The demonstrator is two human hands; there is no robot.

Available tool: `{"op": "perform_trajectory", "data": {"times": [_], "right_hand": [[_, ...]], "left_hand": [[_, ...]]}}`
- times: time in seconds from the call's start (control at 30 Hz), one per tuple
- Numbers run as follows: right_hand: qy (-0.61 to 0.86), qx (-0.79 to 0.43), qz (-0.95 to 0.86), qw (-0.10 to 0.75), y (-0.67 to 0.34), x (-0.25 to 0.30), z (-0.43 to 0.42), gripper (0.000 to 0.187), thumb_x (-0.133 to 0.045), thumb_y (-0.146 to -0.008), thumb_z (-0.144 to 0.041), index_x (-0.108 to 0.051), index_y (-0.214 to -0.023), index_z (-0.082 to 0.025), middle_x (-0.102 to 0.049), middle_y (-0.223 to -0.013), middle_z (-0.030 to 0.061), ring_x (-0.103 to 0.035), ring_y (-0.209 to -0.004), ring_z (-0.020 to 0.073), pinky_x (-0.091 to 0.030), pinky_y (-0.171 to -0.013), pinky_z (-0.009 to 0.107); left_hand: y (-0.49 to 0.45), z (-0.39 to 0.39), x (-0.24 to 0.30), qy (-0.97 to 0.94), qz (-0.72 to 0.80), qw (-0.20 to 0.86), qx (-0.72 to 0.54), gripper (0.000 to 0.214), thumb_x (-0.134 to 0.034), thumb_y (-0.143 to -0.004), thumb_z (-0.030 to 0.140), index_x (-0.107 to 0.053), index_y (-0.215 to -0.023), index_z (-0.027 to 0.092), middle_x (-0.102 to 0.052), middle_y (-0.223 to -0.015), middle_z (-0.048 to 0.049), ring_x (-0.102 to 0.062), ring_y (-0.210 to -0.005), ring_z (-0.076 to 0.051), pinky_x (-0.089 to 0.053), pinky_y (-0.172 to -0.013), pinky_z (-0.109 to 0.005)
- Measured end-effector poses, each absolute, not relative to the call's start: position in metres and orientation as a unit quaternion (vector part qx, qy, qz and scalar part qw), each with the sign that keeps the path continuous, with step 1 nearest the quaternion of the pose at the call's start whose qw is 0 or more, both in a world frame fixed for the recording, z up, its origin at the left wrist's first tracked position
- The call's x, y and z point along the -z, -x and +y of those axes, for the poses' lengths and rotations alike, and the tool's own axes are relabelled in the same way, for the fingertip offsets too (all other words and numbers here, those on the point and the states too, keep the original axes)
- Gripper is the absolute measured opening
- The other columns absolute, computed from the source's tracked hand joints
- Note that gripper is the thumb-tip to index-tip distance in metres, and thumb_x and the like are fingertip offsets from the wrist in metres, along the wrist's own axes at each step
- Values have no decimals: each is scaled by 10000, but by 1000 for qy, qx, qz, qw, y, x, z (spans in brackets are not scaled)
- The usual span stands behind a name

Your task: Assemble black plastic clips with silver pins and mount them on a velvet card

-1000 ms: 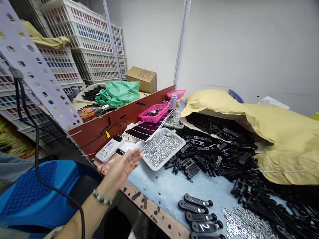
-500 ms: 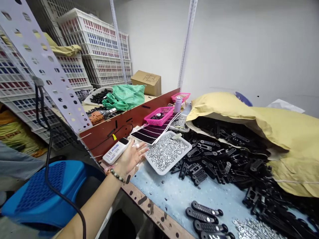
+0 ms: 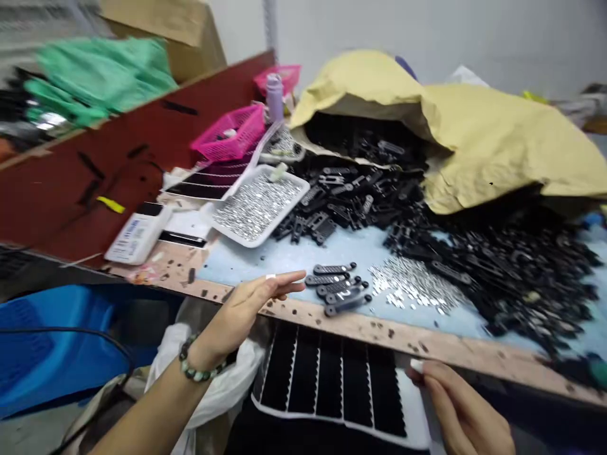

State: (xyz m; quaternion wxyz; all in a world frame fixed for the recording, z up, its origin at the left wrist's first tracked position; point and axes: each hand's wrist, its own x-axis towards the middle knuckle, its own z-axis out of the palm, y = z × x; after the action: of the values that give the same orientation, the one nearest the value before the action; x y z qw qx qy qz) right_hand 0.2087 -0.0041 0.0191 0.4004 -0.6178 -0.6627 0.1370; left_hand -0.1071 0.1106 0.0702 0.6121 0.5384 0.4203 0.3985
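Note:
My left hand [image 3: 246, 306], wearing a beaded bracelet [image 3: 196, 373], is held over the table's front edge with its fingers stretched out. Nothing shows in it, and a small white patch sits on one finger. Just past its fingertips lies a small group of black ridged metal-and-plastic levers [image 3: 339, 287]. At lower right, my right hand [image 3: 462, 407] has its fingers pinched together, white at the tip; what they hold, if anything, I cannot make out. Beside it, below the table edge, rests a white sheet with black strips [image 3: 332, 379].
A white tray of small metal parts [image 3: 258, 205] stands behind my left hand. Loose metal pieces [image 3: 412, 284] and a heap of black parts [image 3: 512, 272] spread before a yellow sack [image 3: 516, 139]. A pink basket [image 3: 232, 136], a white scale-like device [image 3: 137, 234] and a red board [image 3: 61, 196] are leftward.
The view has swung right and down. My left hand has gone from beside the metal-parts tray to the table's front edge near the levers. My right hand and the striped sheet below have come into view.

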Motion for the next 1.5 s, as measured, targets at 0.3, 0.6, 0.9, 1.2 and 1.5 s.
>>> {"op": "perform_trajectory", "data": {"times": [0.3, 0.6, 0.9, 1.2, 1.5], "right_hand": [[780, -212, -482, 339, -241, 34, -53, 278, -528, -876, -431, -652, -965, -199, -722, -900, 83, -690, -821, 233, -554, -719, 315], [789, -260, -398, 389, -231, 76, -49, 378, -567, -809, -436, -584, -1098, -194, -635, -1136, 128, -617, -1022, 259, -492, -894, 422], [801, -312, -318, 401, -249, 113, -62, 516, -671, -649, -487, -603, -1040, -157, -683, -903, 102, -659, -804, 239, -539, -730, 375], [817, -174, -361, 415, -291, 76, -55, 371, -625, -724, -423, -627, -995, -169, -603, -1026, 128, -564, -997, 288, -453, -895, 478], [824, -120, -486, 266, -203, 109, -114, 521, -492, -887, -482, -572, -1220, -90, -617, -1184, 198, -561, -1108, 323, -476, -922, 480]], "left_hand": [[62, 54, -35, -706, 370, 586, -142, 504, -526, -919, 376, -396, -1403, 324, -509, -1382, -28, -507, -1221, -231, -444, -994, -357], [-32, 29, 50, -875, 372, 307, -35, 616, -553, -894, 328, -301, -1430, 159, -520, -1312, -156, -471, -1231, -298, -401, -1006, -473], [-16, 32, 66, -907, 332, 260, -2, 641, -530, -910, 345, -230, -1455, 189, -446, -1399, -151, -422, -1276, -306, -366, -1001, -495], [-49, 26, 57, -942, 235, 237, 22, 645, -624, -847, 257, -329, -1419, 199, -362, -1477, -142, -369, -1327, -310, -350, -1034, -510], [-78, 35, 77, -960, 87, 265, -27, 597, -647, -843, 258, -386, -1379, 227, -405, -1463, -82, -301, -1375, -262, -255, -1115, -481]]}}
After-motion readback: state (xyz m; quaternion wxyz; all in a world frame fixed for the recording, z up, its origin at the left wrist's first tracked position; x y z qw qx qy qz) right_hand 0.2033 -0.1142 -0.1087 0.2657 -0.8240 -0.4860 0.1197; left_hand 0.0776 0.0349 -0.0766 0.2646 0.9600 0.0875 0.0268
